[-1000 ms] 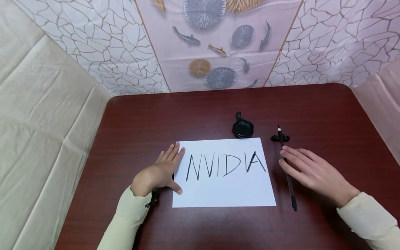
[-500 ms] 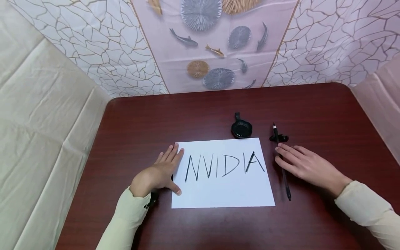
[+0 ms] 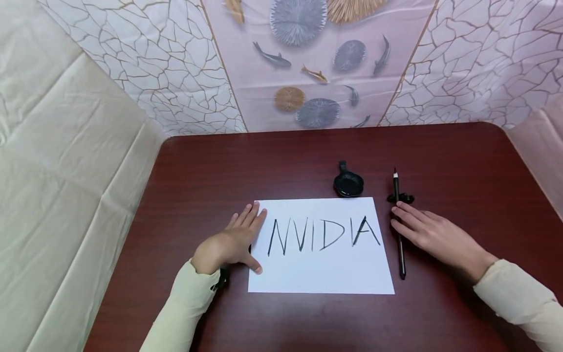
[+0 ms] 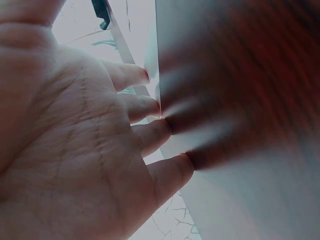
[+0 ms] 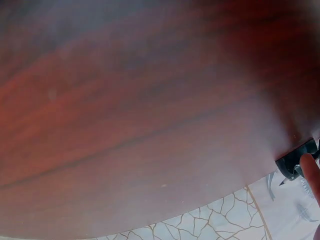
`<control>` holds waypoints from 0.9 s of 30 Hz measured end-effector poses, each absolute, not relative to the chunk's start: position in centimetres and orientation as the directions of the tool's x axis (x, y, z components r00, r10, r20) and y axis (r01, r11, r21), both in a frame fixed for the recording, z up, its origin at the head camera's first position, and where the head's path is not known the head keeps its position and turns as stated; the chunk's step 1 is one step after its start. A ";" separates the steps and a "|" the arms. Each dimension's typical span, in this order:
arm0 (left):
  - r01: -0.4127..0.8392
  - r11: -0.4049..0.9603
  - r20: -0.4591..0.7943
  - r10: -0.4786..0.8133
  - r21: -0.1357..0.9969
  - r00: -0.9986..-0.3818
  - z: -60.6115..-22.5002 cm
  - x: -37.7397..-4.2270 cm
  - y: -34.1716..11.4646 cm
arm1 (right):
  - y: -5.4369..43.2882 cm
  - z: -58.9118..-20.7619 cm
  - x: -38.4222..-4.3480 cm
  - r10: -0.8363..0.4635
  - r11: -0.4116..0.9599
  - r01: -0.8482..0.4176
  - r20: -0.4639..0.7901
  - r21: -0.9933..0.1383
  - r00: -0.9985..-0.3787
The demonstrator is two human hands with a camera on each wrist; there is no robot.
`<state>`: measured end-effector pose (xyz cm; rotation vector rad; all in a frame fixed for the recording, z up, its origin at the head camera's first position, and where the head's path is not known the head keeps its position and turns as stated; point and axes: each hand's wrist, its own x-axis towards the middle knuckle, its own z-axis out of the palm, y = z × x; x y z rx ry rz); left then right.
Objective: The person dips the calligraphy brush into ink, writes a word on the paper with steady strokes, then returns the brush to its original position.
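Note:
A white sheet of paper (image 3: 321,276) bearing the handwritten letters "NVIDIA" lies on the table. My left hand (image 3: 230,247) rests on its left edge, fingers spread; the left wrist view shows the palm (image 4: 75,145) and fingertips against the surface. Right of the sheet, a black-handled writing brush (image 3: 401,254) lies across a small dark brush rest (image 3: 408,198), its tip pointing away from me. My right hand (image 3: 433,237) holds the brush shaft just below the rest, hiding part of it. In the right wrist view one finger (image 5: 311,172) shows beside the brush rest (image 5: 295,160).
A small black ink dish (image 3: 349,184) with a short handle stands at the paper's top edge. The dark red-brown table (image 3: 246,166) ends at a patterned cloth (image 3: 303,73) behind and a pale cloth (image 3: 79,195) on the left.
My right hand has shifted the brush slightly away from me on its rest and turned it straighter, its lower end swinging left. My left hand stays on the paper; the head view moved a little.

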<state>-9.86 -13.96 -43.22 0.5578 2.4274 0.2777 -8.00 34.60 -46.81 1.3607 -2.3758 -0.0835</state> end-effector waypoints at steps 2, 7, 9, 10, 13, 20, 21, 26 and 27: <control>0.321 0.890 -0.531 0.453 0.325 -0.716 -43.2 -10.0 -13.8 | 34.7 -46.8 -7.8 -0.833 0.537 -0.811 0.296 0.230 -0.468; 0.330 0.889 -0.527 0.455 0.318 -0.718 -43.3 -10.3 -13.8 | 34.6 -46.4 -7.6 -0.816 0.570 -0.787 0.281 0.237 -0.506; 0.338 0.882 -0.510 0.468 0.329 -0.722 -43.4 -10.3 -14.0 | 34.5 -46.0 -7.5 -0.799 0.593 -0.771 0.287 0.232 -0.528; 0.342 0.877 -0.499 0.475 0.338 -0.724 -43.4 -10.4 -14.1 | 34.4 -45.7 -7.4 -0.786 0.610 -0.760 0.295 0.223 -0.544; 0.358 0.859 -0.464 0.502 0.367 -0.730 -43.6 -10.4 -14.5 | 33.7 -44.5 -7.2 -0.736 0.663 -0.726 0.335 0.181 -0.589; 0.410 0.823 -0.283 0.532 0.392 -0.798 -43.1 -10.1 -15.1 | 30.2 -41.7 -6.6 -0.555 0.776 -0.630 0.512 0.034 -0.655; 0.431 0.821 -0.229 0.533 0.374 -0.815 -42.8 -10.1 -15.0 | 29.7 -41.3 -6.5 -0.515 0.794 -0.608 0.526 -0.004 -0.676; 0.503 0.831 0.077 0.501 0.238 -0.862 -41.5 -10.3 -14.2 | 27.3 -39.9 -6.2 -0.311 0.849 -0.481 0.531 -0.219 -0.789; 0.504 0.837 0.134 0.486 0.212 -0.864 -41.3 -10.3 -13.9 | 26.9 -39.8 -6.2 -0.273 0.852 -0.456 0.525 -0.258 -0.806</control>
